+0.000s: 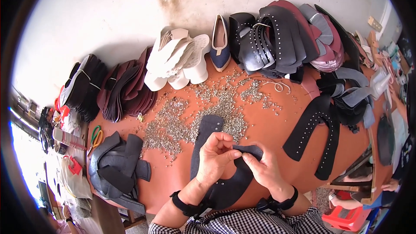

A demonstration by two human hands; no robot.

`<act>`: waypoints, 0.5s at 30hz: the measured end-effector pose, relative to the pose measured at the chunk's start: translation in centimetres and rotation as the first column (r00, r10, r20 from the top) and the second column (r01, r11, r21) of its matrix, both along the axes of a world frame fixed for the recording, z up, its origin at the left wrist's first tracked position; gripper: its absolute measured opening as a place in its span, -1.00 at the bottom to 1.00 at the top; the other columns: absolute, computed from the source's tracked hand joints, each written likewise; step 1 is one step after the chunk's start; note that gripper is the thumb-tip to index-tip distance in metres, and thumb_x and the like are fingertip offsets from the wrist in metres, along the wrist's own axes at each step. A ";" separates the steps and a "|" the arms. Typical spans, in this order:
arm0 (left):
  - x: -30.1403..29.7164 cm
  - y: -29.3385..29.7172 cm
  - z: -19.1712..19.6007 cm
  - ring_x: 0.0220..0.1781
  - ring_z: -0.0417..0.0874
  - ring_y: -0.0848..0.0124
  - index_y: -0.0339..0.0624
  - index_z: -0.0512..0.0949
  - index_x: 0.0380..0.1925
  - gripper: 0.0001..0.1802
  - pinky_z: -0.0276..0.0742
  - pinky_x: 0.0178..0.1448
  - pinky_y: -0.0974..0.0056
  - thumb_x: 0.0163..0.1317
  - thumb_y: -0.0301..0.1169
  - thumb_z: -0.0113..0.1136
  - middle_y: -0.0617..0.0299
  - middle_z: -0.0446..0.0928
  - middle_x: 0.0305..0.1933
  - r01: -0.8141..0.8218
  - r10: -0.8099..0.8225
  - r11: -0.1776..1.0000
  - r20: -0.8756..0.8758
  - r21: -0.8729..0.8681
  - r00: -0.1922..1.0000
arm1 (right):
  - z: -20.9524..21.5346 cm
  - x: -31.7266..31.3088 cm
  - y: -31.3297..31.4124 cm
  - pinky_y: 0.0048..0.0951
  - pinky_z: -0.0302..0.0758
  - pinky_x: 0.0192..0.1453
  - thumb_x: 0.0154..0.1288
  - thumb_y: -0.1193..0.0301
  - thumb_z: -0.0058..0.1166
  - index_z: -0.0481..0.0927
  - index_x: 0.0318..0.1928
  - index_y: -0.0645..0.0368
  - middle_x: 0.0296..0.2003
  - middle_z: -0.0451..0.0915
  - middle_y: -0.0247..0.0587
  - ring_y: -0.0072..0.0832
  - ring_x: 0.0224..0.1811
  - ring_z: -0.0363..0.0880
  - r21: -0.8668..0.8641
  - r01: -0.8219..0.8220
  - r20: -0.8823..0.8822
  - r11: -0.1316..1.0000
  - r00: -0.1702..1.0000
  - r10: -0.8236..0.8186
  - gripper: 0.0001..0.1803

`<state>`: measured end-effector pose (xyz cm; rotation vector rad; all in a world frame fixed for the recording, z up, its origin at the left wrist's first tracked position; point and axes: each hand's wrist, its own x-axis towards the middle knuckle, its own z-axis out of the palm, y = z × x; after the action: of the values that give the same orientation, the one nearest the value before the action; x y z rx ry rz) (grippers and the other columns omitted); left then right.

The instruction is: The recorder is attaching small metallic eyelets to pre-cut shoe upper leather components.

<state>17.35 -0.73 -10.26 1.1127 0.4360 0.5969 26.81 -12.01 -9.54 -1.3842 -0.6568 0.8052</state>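
A dark grey, U-shaped shoe upper piece [234,187] lies in front of me, with a few small studs showing on it. My right hand [265,168] grips its right-hand arm between thumb and fingers. Close beside it, my left hand [216,159] is closed in a pinch, thumb tip almost meeting the right thumb. Whatever is between those left fingertips is too small or hidden to make out. Just beyond both hands spreads a loose heap of small metal studs [225,107] on the orange-brown tabletop [268,132].
Left of the hands sits a pile of dark upper pieces [115,164], near green-and-orange-handled scissors [96,138]. Along the wall stand maroon stacks [125,91], white pieces [177,56], a navy shoe [220,43] and studded black uppers [281,39]. A studded upper [310,134] lies right; a red stool [346,219] stands below.
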 end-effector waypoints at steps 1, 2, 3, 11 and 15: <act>0.0 0.2 -0.1 -0.33 0.48 0.60 -0.20 0.40 -0.23 -0.64 0.43 -0.21 0.51 -0.05 -0.74 0.19 0.34 0.47 -0.37 0.012 -0.012 1.000 0.012 -0.010 1.000 | 0.1 0.0 0.1 -0.63 0.31 -0.45 0.21 0.53 -0.02 0.44 -0.27 0.25 -0.52 0.43 -0.41 -0.73 -0.49 0.35 -0.005 0.007 0.116 1.000 0.993 -0.007 -0.91; 0.0 0.4 -0.3 -0.33 0.48 0.60 -0.20 0.40 -0.23 -0.64 0.43 -0.21 0.51 -0.05 -0.74 0.19 0.34 0.47 -0.37 0.003 -0.003 1.000 0.011 -0.011 1.000 | 0.1 0.0 0.2 -0.64 0.30 -0.46 0.22 0.53 -0.02 0.44 -0.27 0.24 -0.53 0.42 -0.43 -0.74 -0.49 0.34 -0.009 0.013 0.229 1.000 0.973 -0.010 -0.92; -0.1 0.6 -0.5 -0.31 0.51 0.57 -0.18 0.40 -0.27 -0.64 0.45 -0.20 0.48 -0.07 -0.75 0.19 0.29 0.50 -0.34 0.028 -0.028 0.999 0.006 -0.040 1.000 | 0.0 0.0 0.2 -0.64 0.30 -0.46 0.22 0.53 -0.02 0.44 -0.27 0.24 -0.53 0.42 -0.43 -0.74 -0.49 0.34 -0.010 0.001 0.227 1.000 0.974 0.001 -0.92; 0.4 0.3 -1.0 -0.40 0.44 0.64 -0.15 0.39 -0.36 -0.69 0.37 -0.33 0.52 -0.06 -0.76 0.15 0.38 0.43 -0.45 -0.028 0.031 0.994 -0.033 0.109 0.999 | -0.9 0.0 0.3 -0.67 0.36 -0.36 0.18 0.56 0.01 0.47 -0.28 0.29 -0.47 0.49 -0.40 -0.72 -0.44 0.40 0.030 0.032 0.095 0.999 0.995 -0.035 -0.91; 0.0 0.3 -0.3 -0.49 0.33 0.66 -0.21 0.32 -0.39 -0.74 0.27 -0.48 0.48 -0.02 -0.67 0.18 0.35 0.36 -0.53 -0.093 0.182 0.757 -0.071 0.647 0.981 | -1.0 -0.4 0.7 -0.63 0.42 -0.21 0.12 0.56 0.08 0.48 -0.22 0.30 -0.37 0.54 -0.34 -0.65 -0.34 0.46 0.062 0.062 -0.159 0.996 0.986 -0.052 -0.81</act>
<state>17.37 -0.41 -10.54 1.8018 0.4394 0.8420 26.39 -11.32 -10.59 -1.2597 -0.5146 0.8302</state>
